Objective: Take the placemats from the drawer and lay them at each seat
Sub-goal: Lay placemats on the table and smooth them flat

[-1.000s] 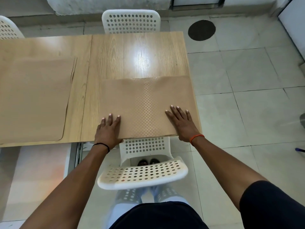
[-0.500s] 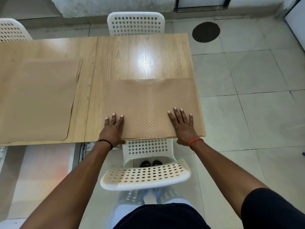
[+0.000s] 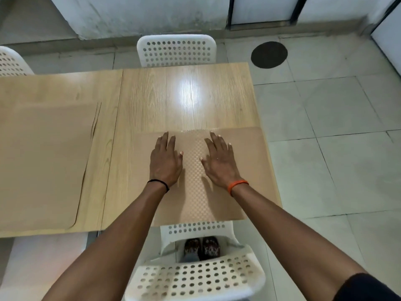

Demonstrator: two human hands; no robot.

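head view, both hands (image 3: 166, 162) flat on placemat (image 3: 249, 170)

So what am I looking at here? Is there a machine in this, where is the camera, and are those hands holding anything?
There is no machine here: a person is doing the job with bare hands. The camera sits on that person's head and looks forward and down, which is why you see both forearms reaching out from the bottom of the picture. The left hand, with a black wristband, and the right hand, with an orange one, lie flat with straight fingers on a tan placemat. They press on it and grip nothing. That mat lies on a wooden table, in front of the near white chair. A second placemat lies on the table further left. Another white chair stands at the far side, and part of a third shows at the far left.
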